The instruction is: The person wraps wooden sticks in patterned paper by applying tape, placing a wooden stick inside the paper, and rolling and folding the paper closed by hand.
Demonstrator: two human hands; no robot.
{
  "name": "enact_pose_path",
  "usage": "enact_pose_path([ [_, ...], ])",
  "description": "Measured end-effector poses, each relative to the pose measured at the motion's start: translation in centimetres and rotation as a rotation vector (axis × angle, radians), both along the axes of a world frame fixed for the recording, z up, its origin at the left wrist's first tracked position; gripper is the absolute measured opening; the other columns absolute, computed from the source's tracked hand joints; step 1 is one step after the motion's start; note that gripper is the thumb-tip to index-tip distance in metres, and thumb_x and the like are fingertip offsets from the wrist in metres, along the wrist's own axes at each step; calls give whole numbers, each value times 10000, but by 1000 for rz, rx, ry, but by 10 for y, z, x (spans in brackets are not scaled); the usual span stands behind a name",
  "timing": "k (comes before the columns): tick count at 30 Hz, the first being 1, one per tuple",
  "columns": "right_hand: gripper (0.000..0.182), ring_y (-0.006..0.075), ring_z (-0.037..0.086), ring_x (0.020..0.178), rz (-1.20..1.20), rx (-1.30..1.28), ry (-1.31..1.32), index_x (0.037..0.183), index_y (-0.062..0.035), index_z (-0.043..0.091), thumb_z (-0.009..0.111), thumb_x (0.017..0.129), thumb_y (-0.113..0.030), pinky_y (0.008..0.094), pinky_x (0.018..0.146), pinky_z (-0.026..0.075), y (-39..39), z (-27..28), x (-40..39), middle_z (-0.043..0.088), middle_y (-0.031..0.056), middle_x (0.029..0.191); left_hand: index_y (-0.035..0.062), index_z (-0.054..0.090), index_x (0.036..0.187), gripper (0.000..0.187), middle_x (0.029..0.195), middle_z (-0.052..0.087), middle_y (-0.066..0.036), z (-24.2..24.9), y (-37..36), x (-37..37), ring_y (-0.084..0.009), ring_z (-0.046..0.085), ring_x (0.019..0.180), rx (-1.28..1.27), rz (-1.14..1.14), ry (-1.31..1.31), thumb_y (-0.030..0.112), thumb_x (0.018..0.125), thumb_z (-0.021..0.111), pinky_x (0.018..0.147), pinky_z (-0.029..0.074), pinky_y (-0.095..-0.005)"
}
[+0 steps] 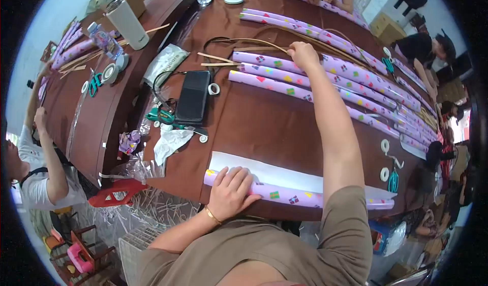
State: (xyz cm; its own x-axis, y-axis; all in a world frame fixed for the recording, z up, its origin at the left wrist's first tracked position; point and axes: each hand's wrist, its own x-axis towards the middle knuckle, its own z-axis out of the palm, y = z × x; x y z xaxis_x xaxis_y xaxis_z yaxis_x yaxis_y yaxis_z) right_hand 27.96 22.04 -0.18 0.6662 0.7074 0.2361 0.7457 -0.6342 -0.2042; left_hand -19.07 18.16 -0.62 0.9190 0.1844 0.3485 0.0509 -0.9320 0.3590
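Note:
My left hand, with a gold bracelet at the wrist, presses on a partly rolled purple patterned paper at the table's near edge. White underside of the sheet shows behind the roll. My right hand is stretched far forward, fingers closed round the end of a thin tan strip that curves off to the left. Just below and right of that hand lie several finished purple rolls, side by side. More rolls lie beyond it.
A black phone, a tape roll, green-handled scissors and crumpled tissue sit on the left. Teal scissors lie at the near right. A cream bottle stands on the side table. Co-workers are at the left, top and right.

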Motion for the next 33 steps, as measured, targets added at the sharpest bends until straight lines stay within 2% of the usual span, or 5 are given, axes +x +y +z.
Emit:
enact_pose_path([
  [13, 231, 368, 682, 882, -59, 1, -249, 915, -81, 707, 637, 872, -296, 483, 797, 539, 1, 3, -16, 705, 161, 919, 61, 623, 1083, 488, 1127, 626, -84, -6, 0, 5, -251, 589, 1085, 10, 17, -47, 486, 845, 658, 998, 403, -447],
  [21, 218, 261, 696, 760, 138, 564, 73, 948, -37, 692, 610, 903, -234, 373, 689, 524, -29, 75, -74, 711, 129, 796, 63, 629, 1071, 445, 1106, 623, -110, -6, -2, 5, -295, 581, 1067, 3, -8, -89, 426, 822, 692, 989, 403, -464],
  [26, 159, 81, 640, 738, 204, 812, 99, 1006, -17, 680, 631, 930, -148, 236, 654, 499, -128, 152, -115, 708, 51, 800, 58, 619, 1025, 388, 1052, 622, -111, -8, -4, 5, -314, 570, 990, 52, -28, -149, 377, 817, 698, 955, 400, -458],
  [29, 212, 85, 624, 818, 240, 792, -238, 1099, -31, 676, 643, 941, -169, 231, 712, 508, -240, 189, -119, 699, 30, 966, 61, 627, 1010, 376, 1035, 627, -107, -9, -5, 4, -305, 574, 984, 51, -23, -152, 374, 814, 700, 935, 411, -442],
  [33, 257, 205, 668, 949, -351, 454, -531, 1118, -35, 670, 597, 972, -234, 303, 863, 488, -398, 236, -164, 712, 112, 1031, 61, 633, 1010, 369, 1030, 640, -104, -10, -2, 1, -303, 587, 992, 77, -30, -159, 379, 832, 691, 936, 421, -437],
])
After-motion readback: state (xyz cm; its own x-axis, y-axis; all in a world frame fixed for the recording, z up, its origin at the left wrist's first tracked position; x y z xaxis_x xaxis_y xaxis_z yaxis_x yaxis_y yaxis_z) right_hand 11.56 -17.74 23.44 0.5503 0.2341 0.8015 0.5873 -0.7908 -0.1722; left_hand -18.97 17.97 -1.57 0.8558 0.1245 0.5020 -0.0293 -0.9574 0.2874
